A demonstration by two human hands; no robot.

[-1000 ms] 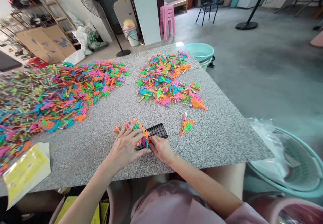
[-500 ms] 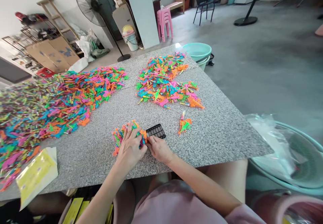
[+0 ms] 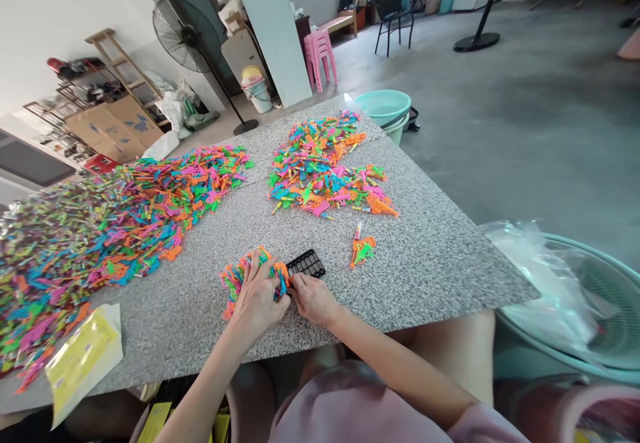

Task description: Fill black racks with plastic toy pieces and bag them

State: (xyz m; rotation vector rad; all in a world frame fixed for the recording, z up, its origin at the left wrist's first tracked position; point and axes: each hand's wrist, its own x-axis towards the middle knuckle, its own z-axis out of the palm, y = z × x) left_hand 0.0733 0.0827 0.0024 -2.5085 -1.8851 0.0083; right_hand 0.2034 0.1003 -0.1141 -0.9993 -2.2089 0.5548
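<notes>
My left hand (image 3: 257,300) curls over a tight row of small plastic toy guns (image 3: 231,283) in orange, pink, green and blue. The row stands packed in a black grid rack (image 3: 313,264), whose bare slotted end shows on the right. My right hand (image 3: 314,296) is closed, thumb and fingers pinched at an orange toy gun (image 3: 285,274) at the row's right end. Its fingertips are close to the left hand's thumb, and they partly hide the piece. To the right, a few loose toy guns (image 3: 364,250), orange and green, lie on the speckled table (image 3: 430,263).
A large heap of toy guns (image 3: 125,230) covers the table's left side, and a smaller pile (image 3: 325,170) lies farther back. A yellow printed packet (image 3: 87,356) overhangs the front edge. Teal tubs (image 3: 385,104) and a basket with plastic bags (image 3: 590,310) stand by the right edge.
The camera view has shifted slightly. Both hands stay at the row of toy guns and the black rack, with only small finger movement.
</notes>
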